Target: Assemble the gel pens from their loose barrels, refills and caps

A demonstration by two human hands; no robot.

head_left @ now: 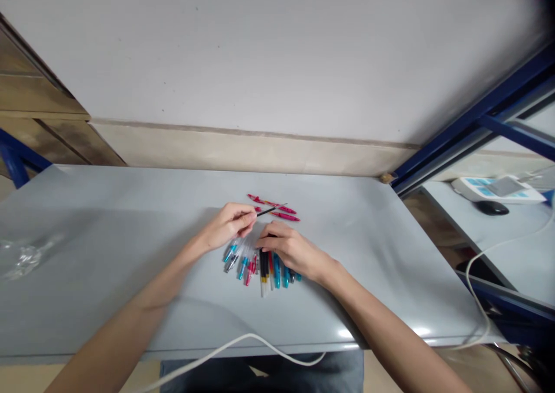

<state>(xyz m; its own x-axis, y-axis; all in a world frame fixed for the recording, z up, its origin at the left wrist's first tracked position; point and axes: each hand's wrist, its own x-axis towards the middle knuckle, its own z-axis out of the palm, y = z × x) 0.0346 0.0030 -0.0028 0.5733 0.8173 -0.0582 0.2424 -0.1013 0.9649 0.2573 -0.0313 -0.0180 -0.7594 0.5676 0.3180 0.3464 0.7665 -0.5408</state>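
Observation:
My left hand pinches a thin black refill with a pale tip that points up to the right. Just behind it, two red pens lie on the grey table. My right hand rests over a row of pen parts, fingers bent together; whatever is under its fingertips is hidden. Below the hands are clear barrels with blue and red ends, dark refills with yellowish parts, and blue pens or barrels near my right palm.
Crumpled clear plastic lies on the table at the left. A white cable crosses the front edge. Blue metal frames stand at both sides. A black mouse and white device are on the right-hand surface.

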